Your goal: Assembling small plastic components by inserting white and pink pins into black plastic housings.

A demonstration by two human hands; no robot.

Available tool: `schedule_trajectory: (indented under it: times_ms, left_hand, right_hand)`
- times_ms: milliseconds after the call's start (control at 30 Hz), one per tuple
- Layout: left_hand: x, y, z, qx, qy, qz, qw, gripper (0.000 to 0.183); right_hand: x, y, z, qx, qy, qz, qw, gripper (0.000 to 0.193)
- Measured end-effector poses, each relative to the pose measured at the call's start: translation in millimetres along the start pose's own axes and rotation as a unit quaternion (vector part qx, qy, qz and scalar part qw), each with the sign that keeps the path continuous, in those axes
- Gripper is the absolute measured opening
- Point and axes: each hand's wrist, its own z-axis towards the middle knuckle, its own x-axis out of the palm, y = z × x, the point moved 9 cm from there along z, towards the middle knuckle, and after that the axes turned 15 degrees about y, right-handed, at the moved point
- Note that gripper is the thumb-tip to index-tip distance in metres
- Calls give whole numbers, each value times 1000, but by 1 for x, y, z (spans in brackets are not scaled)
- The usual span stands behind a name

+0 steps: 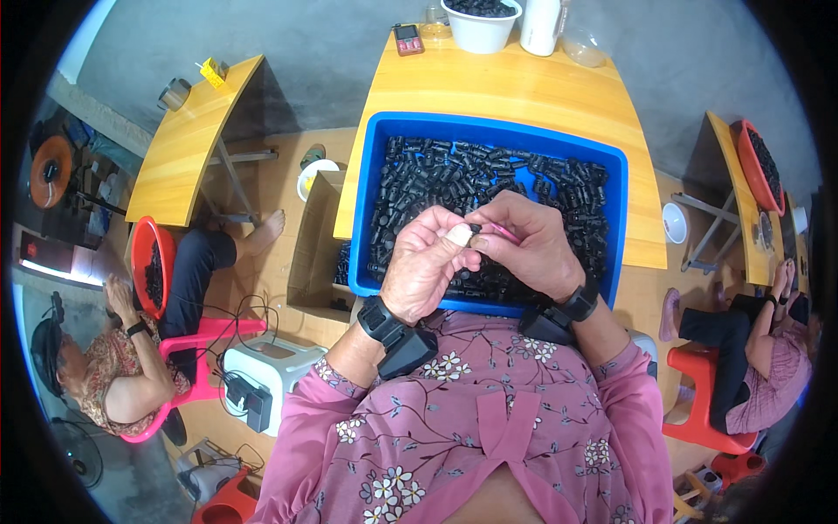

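Observation:
My left hand (426,262) pinches a small black plastic part (476,229) between thumb and fingers; a white covering wraps the thumb tip. My right hand (534,246) grips a slim pink tool (504,232), whose end meets the black part. What the tool's tip looks like is hidden by the fingers. Both hands meet above a blue plastic tub (502,126), near its front side. Many short black cylindrical parts (419,170) lie heaped in the tub, and some blue bottom shows between them. Each wrist carries a black strapped device.
The tub sits on a yellow wooden table (515,87). At its far end stand a white bowl (482,31) of black parts, a white bottle (539,26) and a small red device (408,39). A cardboard box (316,244) stands left. Seated people work on both sides.

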Motion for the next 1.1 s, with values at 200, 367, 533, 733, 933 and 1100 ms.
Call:
schedule_trajectory:
  times_ms: [200,367,533,733,933,1100]
  left_hand:
    - [2,1,-1,-12,-4,-65,998,13]
    - [7,2,-1,-40,30,-96,994,13]
    - [6,4,-2,-43,41,-112,992,13]
    - [5,4,-2,-39,17,-120,992,15]
    - [7,7,-2,-62,30,-106,992,16]
    - [8,8,-1,-53,45,-127,990,15]
  right_hand:
    - [-4,-9,-3,19,-14,85,996,19]
    - [-6,-3,-2,-25,-12,73,997,20]
    - [-7,2,-1,-57,-15,49,997,22]
    - [-7,3,-1,-45,-24,35,998,20]
    - [-8,-3,-1,-21,-15,18,999,18]
    - [-9,0,-2,-20,-35,26,999,18]
